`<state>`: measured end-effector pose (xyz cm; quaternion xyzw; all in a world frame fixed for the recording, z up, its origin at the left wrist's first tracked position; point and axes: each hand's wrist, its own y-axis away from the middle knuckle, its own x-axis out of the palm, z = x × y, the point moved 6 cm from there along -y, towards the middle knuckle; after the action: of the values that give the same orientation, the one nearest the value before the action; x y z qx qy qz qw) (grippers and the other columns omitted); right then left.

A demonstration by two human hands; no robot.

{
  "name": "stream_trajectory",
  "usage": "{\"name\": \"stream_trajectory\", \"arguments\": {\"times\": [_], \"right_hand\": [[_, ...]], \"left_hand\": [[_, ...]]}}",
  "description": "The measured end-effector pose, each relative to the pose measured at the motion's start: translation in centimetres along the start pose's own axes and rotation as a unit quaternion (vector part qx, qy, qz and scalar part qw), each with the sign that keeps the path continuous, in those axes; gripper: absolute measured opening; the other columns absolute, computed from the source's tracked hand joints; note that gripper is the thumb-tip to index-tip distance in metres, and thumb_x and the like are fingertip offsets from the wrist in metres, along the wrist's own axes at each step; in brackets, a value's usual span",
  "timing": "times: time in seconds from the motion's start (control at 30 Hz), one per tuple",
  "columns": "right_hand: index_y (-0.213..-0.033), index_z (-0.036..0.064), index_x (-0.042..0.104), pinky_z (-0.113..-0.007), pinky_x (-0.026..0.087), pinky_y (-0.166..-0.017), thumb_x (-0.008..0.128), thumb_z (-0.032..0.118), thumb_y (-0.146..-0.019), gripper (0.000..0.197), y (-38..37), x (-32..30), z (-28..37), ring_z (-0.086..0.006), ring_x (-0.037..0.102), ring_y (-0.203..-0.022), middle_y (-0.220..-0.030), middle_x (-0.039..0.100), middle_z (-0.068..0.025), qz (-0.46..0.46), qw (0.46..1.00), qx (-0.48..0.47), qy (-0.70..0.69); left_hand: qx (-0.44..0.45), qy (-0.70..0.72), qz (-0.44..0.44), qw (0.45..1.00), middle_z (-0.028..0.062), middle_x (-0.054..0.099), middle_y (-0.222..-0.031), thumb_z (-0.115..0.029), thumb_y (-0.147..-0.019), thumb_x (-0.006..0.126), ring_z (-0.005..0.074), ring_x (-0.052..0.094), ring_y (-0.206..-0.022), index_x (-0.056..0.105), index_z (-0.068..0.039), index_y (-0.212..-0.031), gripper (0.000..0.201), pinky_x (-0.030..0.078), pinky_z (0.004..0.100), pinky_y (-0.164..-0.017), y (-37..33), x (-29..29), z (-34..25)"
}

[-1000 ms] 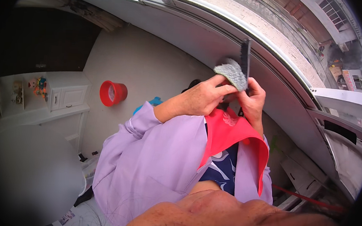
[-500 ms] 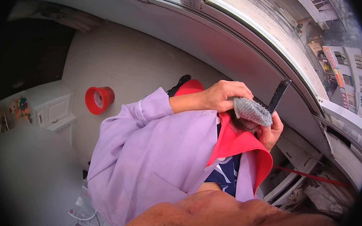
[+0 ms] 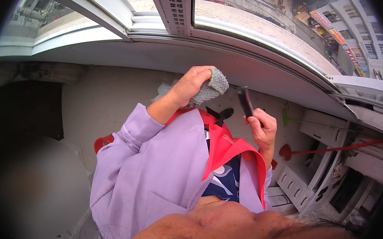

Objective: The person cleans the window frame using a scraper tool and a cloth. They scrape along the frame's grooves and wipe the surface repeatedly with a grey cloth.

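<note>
Below the window ledge, left hand clutches a grey cloth, right hand grips a dark tool.

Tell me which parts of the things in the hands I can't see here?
Head view:
- Grey knitted cloth: its near end is hidden inside the left hand.
- Thin black flat tool: its lower end is covered by the right hand; too small to tell what kind.
- Red long-handled tool: its far end runs behind white shelves.
</note>
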<state>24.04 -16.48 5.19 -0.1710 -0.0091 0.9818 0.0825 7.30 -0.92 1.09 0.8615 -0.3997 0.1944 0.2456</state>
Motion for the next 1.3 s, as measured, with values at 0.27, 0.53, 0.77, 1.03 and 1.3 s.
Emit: {"name": "stream_trajectory", "arguments": {"times": [0.27, 0.53, 0.77, 1.03, 1.3], "right_hand": [[-0.143, 0.0027, 0.042, -0.025, 0.044, -0.057, 0.073, 0.007, -0.080, 0.071, -2.3, 5.7, 0.0, -0.0148, 0.054, -0.055, -0.068, 0.063, -0.0091, 0.062, 0.997, 0.004, -0.036], [-0.127, -0.0001, 0.056, -0.027, 0.047, -0.062, 0.062, -0.004, -0.084, 0.044, -4.5, 8.1, -2.2, -0.0155, 0.058, -0.066, -0.079, 0.064, -0.0094, 0.089, 0.975, -0.100, -0.179], [-0.101, -0.0010, 0.066, -0.028, 0.048, -0.061, 0.063, -0.004, -0.084, 0.017, -4.8, 4.2, -1.4, -0.0193, 0.062, -0.066, -0.077, 0.064, -0.0109, -0.131, 0.986, -0.098, 0.022], [-0.104, 0.0010, 0.060, -0.030, 0.048, -0.049, 0.058, 0.004, -0.092, 0.012, -8.7, 8.4, 0.9, -0.0158, 0.062, -0.051, -0.064, 0.062, -0.0093, -0.060, 0.996, -0.014, -0.057], [-0.101, -0.0004, 0.058, -0.028, 0.046, -0.043, 0.053, 0.007, -0.096, 0.010, -11.4, 10.9, 3.0, -0.0133, 0.061, -0.046, -0.059, 0.062, -0.0065, -0.083, 0.994, -0.043, -0.054]], "left_hand": [[0.012, -0.148, -0.024, 0.989, 0.0016, 0.066, -0.087, -0.008, -0.091, 0.047, 0.0054, 0.059, -0.077, 0.065, 0.000, -0.097, 0.021, 0.048, 0.0212, -0.069, 0.5, 0.0, -3.7], [0.044, -0.313, 0.067, 0.946, 0.0029, 0.066, -0.088, -0.004, -0.087, 0.050, 0.0087, 0.060, -0.080, 0.066, 0.002, -0.099, 0.021, 0.050, 0.0252, -0.074, 2.5, 3.0, -7.0], [0.322, -0.495, -0.144, 0.794, 0.0067, 0.064, -0.092, 0.009, -0.075, 0.069, 0.0155, 0.064, -0.079, 0.074, -0.006, -0.097, 0.027, 0.052, 0.0256, -0.067, 5.5, 2.9, -9.2], [0.370, -0.272, -0.269, 0.847, 0.0107, 0.062, -0.100, 0.006, -0.078, 0.069, 0.0200, 0.066, -0.087, 0.059, 0.000, -0.115, 0.038, 0.053, 0.0276, -0.074, 4.2, -1.3, -6.9], [0.409, -0.470, -0.308, 0.719, 0.0145, 0.063, -0.111, 0.003, -0.079, 0.067, 0.0262, 0.065, -0.096, 0.061, -0.002, -0.117, 0.039, 0.052, 0.0322, -0.083, 3.9, -0.1, -8.4]]}}
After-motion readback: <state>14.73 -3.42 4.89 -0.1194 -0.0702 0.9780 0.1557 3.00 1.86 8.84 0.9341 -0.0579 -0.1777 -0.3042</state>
